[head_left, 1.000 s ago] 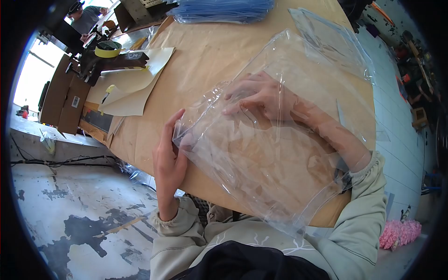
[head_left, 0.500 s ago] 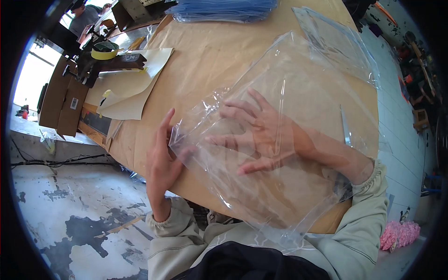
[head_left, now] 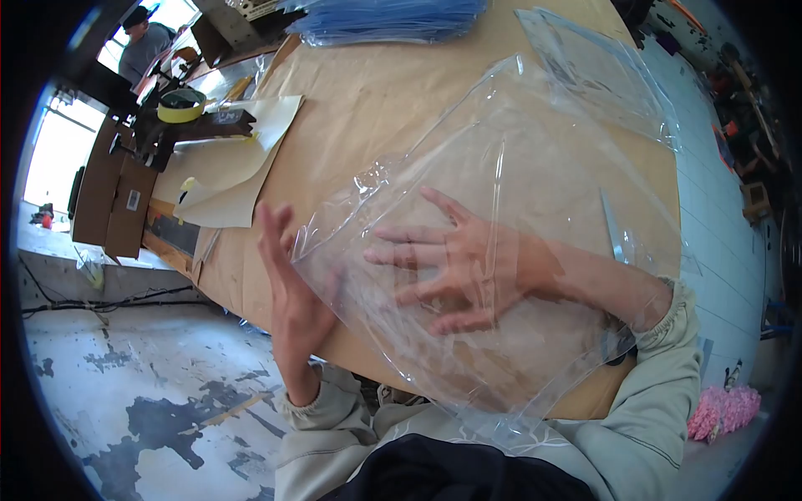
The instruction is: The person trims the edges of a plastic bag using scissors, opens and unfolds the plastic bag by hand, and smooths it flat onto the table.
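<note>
A large clear plastic bag or sheet (head_left: pixel 535 159) lies slantwise over the brown-covered table (head_left: pixel 351 100), wrinkled and shiny along its folds. My right hand (head_left: pixel 455 267) shows through the plastic, palm down with its fingers spread; whether it is inside a bag or only beneath a sheet I cannot tell. Beside the plastic's left corner, my left hand (head_left: pixel 296 284) is raised with its fingers extended, slightly blurred. Its thumb side is at the plastic edge, partly behind it. Near my right forearm, a narrow metallic blade-like piece (head_left: pixel 612 225) shows through the plastic.
A stack of bluish plastic sheets (head_left: pixel 388 21) lies at the far edge, another clear plastic piece (head_left: pixel 597 75) at the far right. On the left are a tape roll (head_left: pixel 181 106), cream paper (head_left: pixel 225 159) and a cardboard box (head_left: pixel 113 192). A person (head_left: pixel 146 46) is in the background.
My right hand has shifted slightly down and left beneath the plastic, its fingers more level. My left hand has tilted, its fingers moving left, away from the plastic corner.
</note>
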Motion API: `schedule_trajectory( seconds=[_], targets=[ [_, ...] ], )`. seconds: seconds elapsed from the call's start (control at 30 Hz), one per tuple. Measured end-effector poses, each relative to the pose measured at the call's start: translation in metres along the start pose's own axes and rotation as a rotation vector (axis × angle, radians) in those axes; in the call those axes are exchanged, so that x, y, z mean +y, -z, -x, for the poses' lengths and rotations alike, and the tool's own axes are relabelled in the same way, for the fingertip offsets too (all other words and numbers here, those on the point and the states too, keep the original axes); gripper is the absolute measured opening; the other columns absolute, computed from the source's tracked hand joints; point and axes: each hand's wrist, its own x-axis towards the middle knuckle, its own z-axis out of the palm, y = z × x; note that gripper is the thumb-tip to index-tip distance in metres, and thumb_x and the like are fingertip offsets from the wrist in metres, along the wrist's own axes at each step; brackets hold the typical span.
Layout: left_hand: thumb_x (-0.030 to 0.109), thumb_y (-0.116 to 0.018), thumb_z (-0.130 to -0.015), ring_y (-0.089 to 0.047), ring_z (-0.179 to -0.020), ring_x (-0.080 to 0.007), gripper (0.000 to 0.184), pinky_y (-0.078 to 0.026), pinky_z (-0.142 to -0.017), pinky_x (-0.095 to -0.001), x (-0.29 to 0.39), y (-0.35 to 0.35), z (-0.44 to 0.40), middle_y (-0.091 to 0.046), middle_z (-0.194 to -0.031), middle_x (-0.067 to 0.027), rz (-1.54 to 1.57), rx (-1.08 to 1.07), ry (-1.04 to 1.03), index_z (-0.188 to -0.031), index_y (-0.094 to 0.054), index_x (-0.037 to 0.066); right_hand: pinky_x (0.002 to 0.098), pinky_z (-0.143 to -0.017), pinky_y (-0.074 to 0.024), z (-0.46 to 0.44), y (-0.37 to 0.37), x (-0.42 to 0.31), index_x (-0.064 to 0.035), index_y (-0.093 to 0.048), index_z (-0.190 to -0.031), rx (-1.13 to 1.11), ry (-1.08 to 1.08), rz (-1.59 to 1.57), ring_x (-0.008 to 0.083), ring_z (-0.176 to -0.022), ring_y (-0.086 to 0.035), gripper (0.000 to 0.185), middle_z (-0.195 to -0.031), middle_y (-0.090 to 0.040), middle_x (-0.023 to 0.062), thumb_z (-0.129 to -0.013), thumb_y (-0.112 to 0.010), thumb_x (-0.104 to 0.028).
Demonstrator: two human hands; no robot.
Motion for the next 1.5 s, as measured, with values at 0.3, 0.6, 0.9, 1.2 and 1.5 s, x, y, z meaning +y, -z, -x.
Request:
schedule_trajectory(
  seconds=[0.3,0.6,0.9,1.2,1.5],
  targets=[
    [-0.012,-0.053,-0.075,-0.018,-0.136,-0.0469,0.093,-0.023,-0.109,-0.0531,-0.016,-0.023,0.007,-0.007,-0.150,-0.0292,0.066,0.010,-0.236,-0.146,-0.001,0.017,0.0419,-0.097,-0.0380,0.016,0.022,0.066,-0.0082,-0.055,-0.120,0.527,-0.527,0.363,0.0311,-0.107,-0.051,0.044,-0.119,-0.054,0.0108,-0.080,-0.065,-0.022],
    [-0.012,-0.053,-0.078,-0.039,-0.125,-0.0438,0.064,-0.038,-0.100,-0.0425,-0.012,-0.011,0.018,-0.029,-0.142,-0.0287,0.112,-0.109,-0.124,-0.131,-0.024,0.006,0.0390,-0.091,-0.0445,0.018,0.032,0.074,-0.0049,-0.046,-0.128,0.580,-0.417,-0.143,0.0304,-0.105,-0.054,0.049,-0.118,-0.052,0.0127,-0.082,-0.061,-0.014],
    [-0.008,-0.052,-0.079,-0.050,-0.112,-0.0328,0.075,-0.038,-0.098,-0.0351,-0.003,-0.004,0.008,-0.044,-0.127,-0.0200,0.082,-0.167,0.023,-0.144,-0.017,0.004,0.0427,-0.107,-0.0301,0.076,0.045,0.017,-0.0082,-0.035,-0.139,0.100,-0.623,0.170,0.0273,-0.130,-0.038,0.053,-0.144,-0.034,0.0130,-0.090,-0.053,-0.020],
    [-0.006,-0.056,-0.076,-0.050,-0.116,-0.0320,0.070,-0.036,-0.102,-0.0383,0.028,-0.001,0.004,-0.049,-0.124,-0.0179,0.257,-0.134,-0.179,-0.140,-0.038,0.014,0.0589,-0.108,-0.0169,0.090,0.053,-0.088,-0.0246,-0.037,-0.140,-0.363,-0.499,0.288,0.0257,-0.137,-0.029,0.061,-0.152,-0.022,0.0112,-0.085,-0.057,-0.044],
    [0.014,-0.058,-0.078,-0.056,-0.113,-0.0145,0.044,-0.036,-0.104,-0.0404,0.009,0.023,-0.021,-0.059,-0.121,0.0027,-0.528,-0.173,-0.754,-0.120,-0.061,0.028,0.0519,-0.109,-0.0205,0.026,0.052,0.013,-0.0259,-0.036,-0.141,-0.237,-0.045,0.336,0.0263,-0.135,-0.032,0.057,-0.149,-0.029,0.0098,-0.089,-0.050,-0.043]
  ],
)
